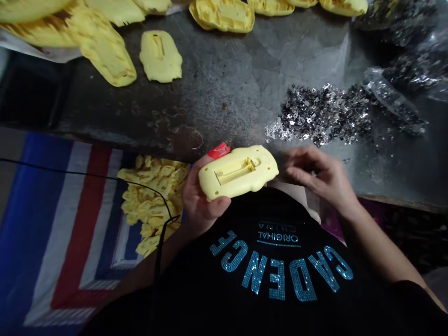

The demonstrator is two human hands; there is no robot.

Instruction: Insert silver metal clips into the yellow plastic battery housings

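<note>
The left hand (198,205) clamps the yellow shell (239,171) by the bench (227,84), slotted face up, presumably for access near the metal pieces (322,114); whether the adjacent, curled right hand (324,176) pinches anything, I cannot tell.

Black shirt (259,309), glittery blue lettering (277,294); red finger wrap (219,150).

A workshop, this was, and batch work by the look of it: before you ran a scuffed grey workbench (224,79), small metal fittings (325,114) heaped loose on it, glittering, right beside a clear plastic bag (395,101). Yellow moulded shells (224,16) crowded its far side, and there, down on your left, striped sheeting (52,224) bordered a whole pile of yellow plastic parts (150,193)!
</note>
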